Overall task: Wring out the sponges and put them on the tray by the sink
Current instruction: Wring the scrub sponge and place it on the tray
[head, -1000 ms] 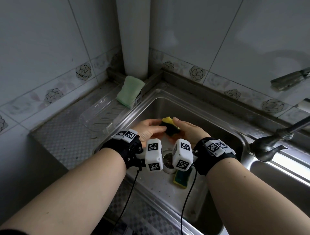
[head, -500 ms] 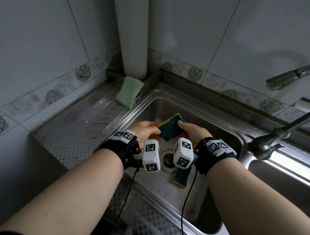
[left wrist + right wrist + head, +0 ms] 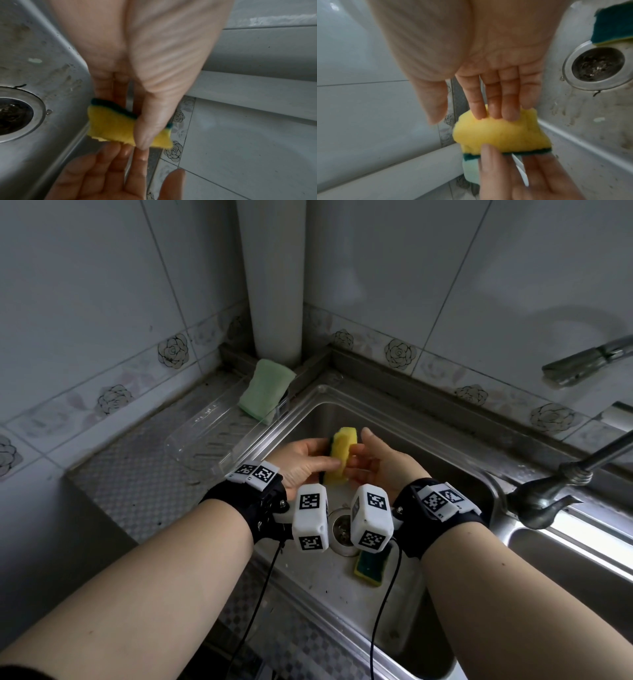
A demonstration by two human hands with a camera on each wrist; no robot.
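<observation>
Over the sink basin (image 3: 428, 440) I hold a yellow sponge with a dark green scouring side (image 3: 344, 453) (image 3: 111, 127) (image 3: 496, 134) on edge between both hands. My left hand (image 3: 322, 457) (image 3: 137, 132) pinches it, thumb on the yellow face and fingers behind the green side. My right hand (image 3: 363, 450) (image 3: 488, 112) has straight fingers whose tips touch the yellow face, with the thumb apart. A second yellow and green sponge (image 3: 371, 565) (image 3: 614, 24) lies on the basin floor by the drain. A pale green sponge (image 3: 267, 386) rests on the far end of the clear plastic tray (image 3: 205, 440).
The tray sits on the counter left of the sink, against the tiled wall. A white pipe (image 3: 274, 285) stands in the corner behind it. The drain (image 3: 340, 529) lies under my wrists. A metal faucet (image 3: 548, 494) reaches in from the right.
The sponge was squeezed small, then spread out green side up, and now stands on edge with its yellow face showing. My right hand's fingers have straightened.
</observation>
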